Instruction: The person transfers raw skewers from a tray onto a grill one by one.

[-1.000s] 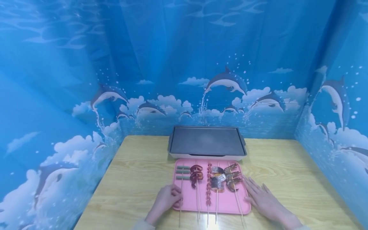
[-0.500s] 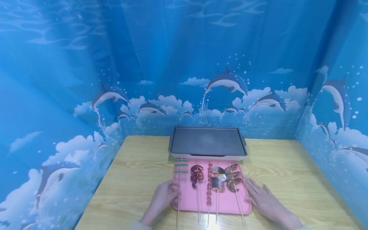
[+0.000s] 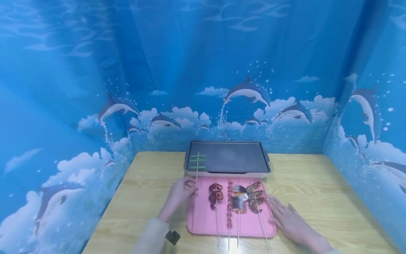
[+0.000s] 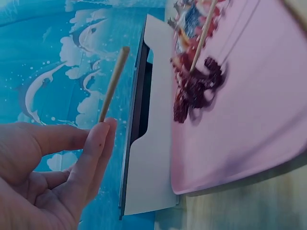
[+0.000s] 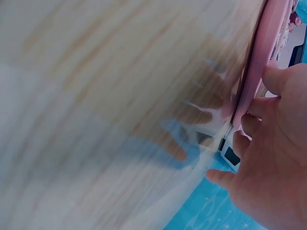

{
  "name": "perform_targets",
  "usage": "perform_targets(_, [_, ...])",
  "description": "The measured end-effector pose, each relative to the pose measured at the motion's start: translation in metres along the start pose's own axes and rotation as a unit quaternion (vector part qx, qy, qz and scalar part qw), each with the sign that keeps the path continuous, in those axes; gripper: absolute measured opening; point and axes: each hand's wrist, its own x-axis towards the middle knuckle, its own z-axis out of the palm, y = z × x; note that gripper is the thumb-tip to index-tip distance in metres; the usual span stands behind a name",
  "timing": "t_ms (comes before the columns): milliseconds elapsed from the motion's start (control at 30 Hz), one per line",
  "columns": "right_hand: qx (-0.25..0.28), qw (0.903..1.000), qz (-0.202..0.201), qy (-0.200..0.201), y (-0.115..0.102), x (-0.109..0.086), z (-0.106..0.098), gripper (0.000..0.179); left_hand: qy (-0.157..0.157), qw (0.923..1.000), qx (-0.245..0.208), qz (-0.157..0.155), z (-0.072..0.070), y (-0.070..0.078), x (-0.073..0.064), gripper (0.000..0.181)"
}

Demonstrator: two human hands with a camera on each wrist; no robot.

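Observation:
My left hand point(image 3: 182, 192) pinches the stick of a skewer point(image 3: 197, 173) strung with several green sticks point(image 3: 198, 161). These green pieces are over the left end of a dark flat griddle point(image 3: 234, 158); whether they touch it I cannot tell. In the left wrist view the stick's blunt end point(image 4: 114, 84) rises from between thumb and fingers. My right hand point(image 3: 291, 220) lies with fingers extended at the right edge of a pink tray point(image 3: 203, 220). Its thumb touches the tray's rim point(image 5: 264, 52) in the right wrist view.
The tray bears an octopus-like skewer point(image 3: 216, 194), a skewer of small red pieces point(image 3: 229, 208), a fish-piece skewer point(image 3: 239, 203) and a shrimp skewer point(image 3: 256, 197). The wooden table point(image 3: 152, 176) is bounded by a blue dolphin-print curtain point(image 3: 171, 70).
My left hand has lifted the green skewer off the tray's left side and carried it forward to the griddle. My right hand has stayed at the tray's right edge.

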Motion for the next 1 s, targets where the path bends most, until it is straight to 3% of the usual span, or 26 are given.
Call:
perform_targets(267, [-0.006,1.0,-0.004,0.002,-0.001,-0.002,0.0,0.062,0.019,0.9998,0.0,0.011,-0.001,0.001,0.037,0.021])
perform_targets(500, [-0.007,0.9998,-0.014,0.015,-0.001,-0.002,0.0,0.06,0.037,0.9986,0.037,0.01,-0.003,0.002,0.063,0.019])
perform_targets(733, [-0.007,0.9999,-0.009,0.007,0.0,-0.002,0.001,0.06,0.026,0.9977,0.062,-0.005,-0.005,0.008,0.08,0.017])
perform_targets(1000, [-0.003,0.9998,-0.013,0.017,-0.002,-0.004,0.0,0.06,0.025,0.9959,0.086,-0.011,-0.005,0.01,0.088,0.017])
